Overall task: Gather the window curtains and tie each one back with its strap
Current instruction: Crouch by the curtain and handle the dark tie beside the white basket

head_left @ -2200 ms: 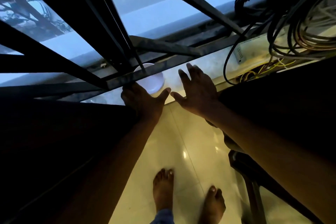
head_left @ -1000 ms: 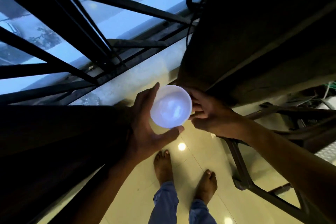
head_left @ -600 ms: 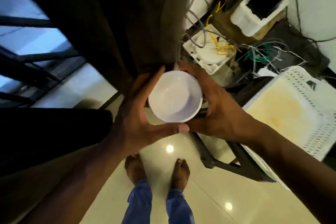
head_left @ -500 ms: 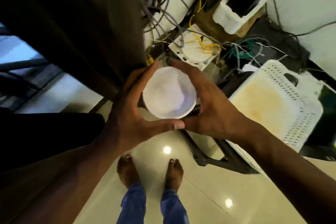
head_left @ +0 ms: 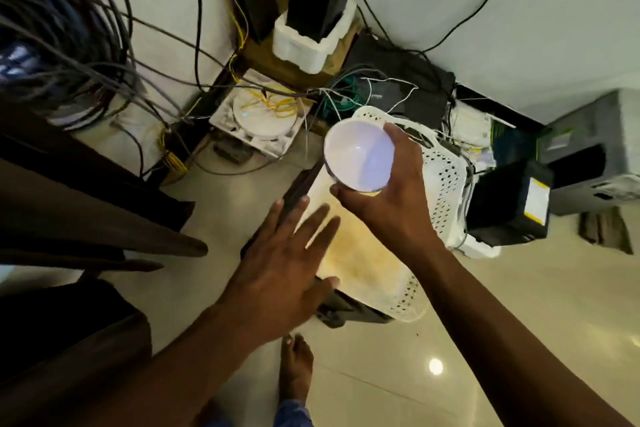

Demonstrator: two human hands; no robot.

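1. The room was dim, the left side lost in deep shadow.
2. A small ceiling-light glare (head_left: 435, 365) shone on the glossy floor (head_left: 485, 305).
3. Motion blur smeared the cables (head_left: 104, 55) and right edge.
4. Wide-angle distortion bent the walls.

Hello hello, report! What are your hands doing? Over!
Right hand grips white bowl. Left hand open, empty. Brown curtain hangs untied. White basket below bowl.

right hand (head_left: 391, 204) curled in a grip, left hand (head_left: 280, 274) spread flat.
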